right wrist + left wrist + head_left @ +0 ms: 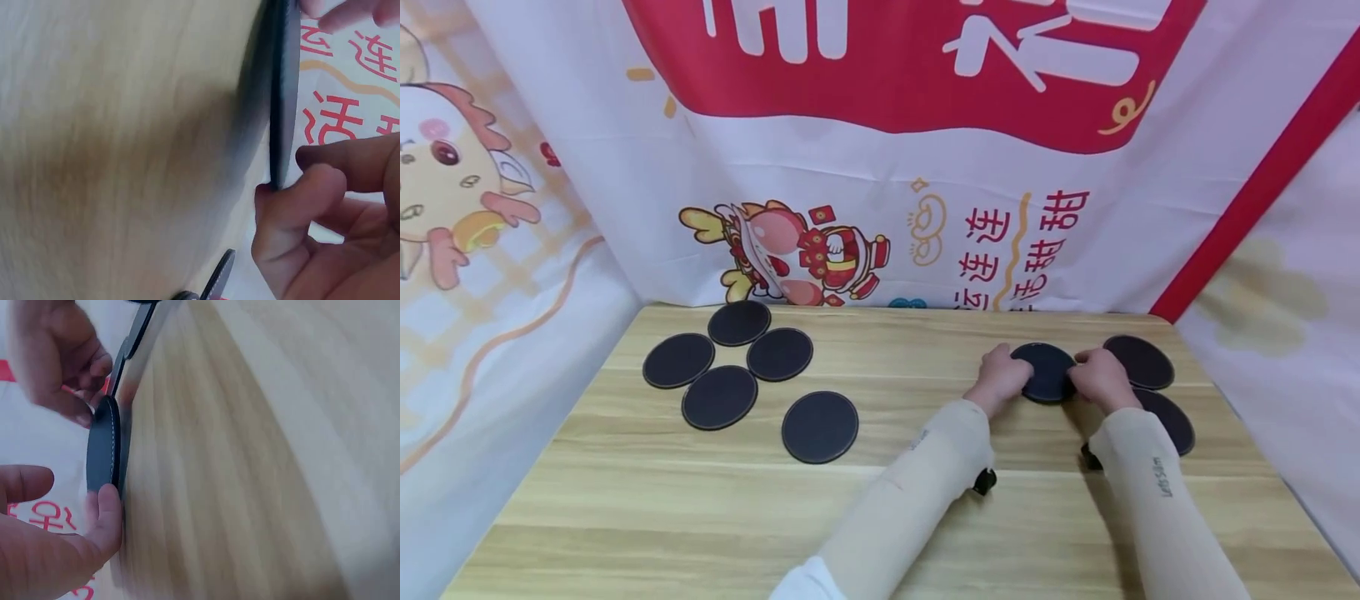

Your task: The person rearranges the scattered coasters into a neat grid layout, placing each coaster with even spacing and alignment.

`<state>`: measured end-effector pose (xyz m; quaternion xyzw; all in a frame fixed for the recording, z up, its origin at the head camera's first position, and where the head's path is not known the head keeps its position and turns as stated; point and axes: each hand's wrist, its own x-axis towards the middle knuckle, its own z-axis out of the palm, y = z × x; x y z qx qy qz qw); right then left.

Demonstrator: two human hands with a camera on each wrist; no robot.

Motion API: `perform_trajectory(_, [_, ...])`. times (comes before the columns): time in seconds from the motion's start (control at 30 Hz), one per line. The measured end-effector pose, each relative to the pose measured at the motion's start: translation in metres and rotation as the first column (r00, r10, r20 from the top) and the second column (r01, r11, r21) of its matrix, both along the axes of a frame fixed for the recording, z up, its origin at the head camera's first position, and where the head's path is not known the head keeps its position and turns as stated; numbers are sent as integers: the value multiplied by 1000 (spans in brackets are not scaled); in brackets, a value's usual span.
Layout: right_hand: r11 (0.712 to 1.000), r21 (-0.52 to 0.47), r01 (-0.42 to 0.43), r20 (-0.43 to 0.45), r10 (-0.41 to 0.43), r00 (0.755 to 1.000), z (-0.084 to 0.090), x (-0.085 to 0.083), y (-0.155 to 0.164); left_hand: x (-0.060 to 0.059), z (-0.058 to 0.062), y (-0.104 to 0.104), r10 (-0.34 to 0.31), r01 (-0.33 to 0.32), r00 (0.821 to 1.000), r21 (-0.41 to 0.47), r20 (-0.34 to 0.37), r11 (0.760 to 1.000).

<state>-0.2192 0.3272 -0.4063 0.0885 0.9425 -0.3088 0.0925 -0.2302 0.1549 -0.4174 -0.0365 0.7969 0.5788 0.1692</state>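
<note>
A round black coaster (1043, 372) with a stitched rim is held between both hands, towards the back right of the wooden table. My left hand (1002, 379) grips its left edge, with a finger pressed along the rim in the left wrist view. At the opposite edge my right hand (1099, 377) pinches it; the right wrist view shows the thumb (300, 194) at the rim. A shadow lies on the table below the coaster (285, 94), which looks slightly raised. Two more black coasters lie just right of the right hand, the rear one (1138, 362) partly beside the front one (1167, 421).
On the left of the table (715, 517), several similar coasters form a cluster, including one at its front (719, 397). A separate coaster (820, 427) lies right of them. A printed cloth (850, 167) hangs along the table's back edge, with more cloth at both sides.
</note>
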Motion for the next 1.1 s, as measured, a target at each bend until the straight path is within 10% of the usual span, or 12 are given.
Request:
perform_trajectory(0.33, [935,-343,-90,72,122,990,-2,3,-18,-9,-1,-31,33,-53,994,201,101,978])
perform_trajectory(0.8, [851,-508,-132,22,166,986,1,12,-38,-14,-2,-73,57,-66,997,255,44,965])
perform_trajectory(1.1, [828,-549,-118,-19,129,991,12,22,-54,-6,8,-108,-172,186,982,298,-72,936])
